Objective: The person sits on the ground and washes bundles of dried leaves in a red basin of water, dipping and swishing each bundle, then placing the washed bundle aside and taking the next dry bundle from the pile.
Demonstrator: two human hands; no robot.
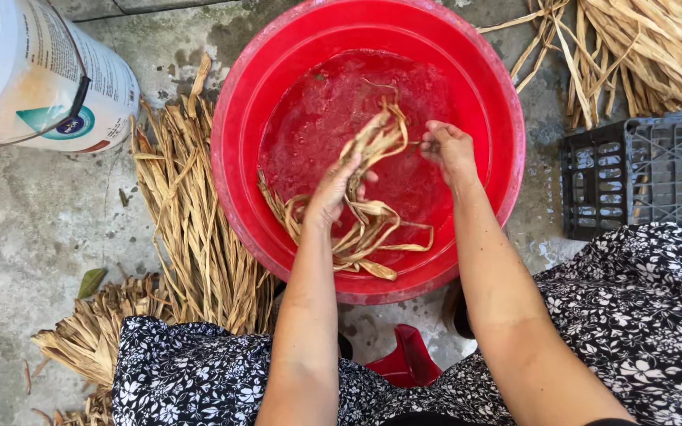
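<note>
Red plastic basin (238, 118): round, standing on the concrete floor (33, 221), holding shallow water in its bottom

Wet leaf strips (361, 225): tan, ribbon-like, a tangled bunch lying in the basin's near half, partly lifted clear of the water by both hands

Left hand (333, 189): inside the basin, fingers closed around the bunch of wet leaf strips, which rises past its fingertips

Right hand (447, 150): inside the basin toward its right side, fingers pinched shut on the upper ends of the same strips

Dry leaf pile (191, 229): long tan strips lying on the floor, touching the basin's left wall and running down toward the person's lap

Second dry bundle (641, 47): on the floor at upper right, apart from the basin

White bucket (49, 79): upper left, with a wire handle

Black plastic crate (641, 173): right of the basin, just beside it

Floral dress (641, 315): black and white, covering both knees in the foreground
</note>
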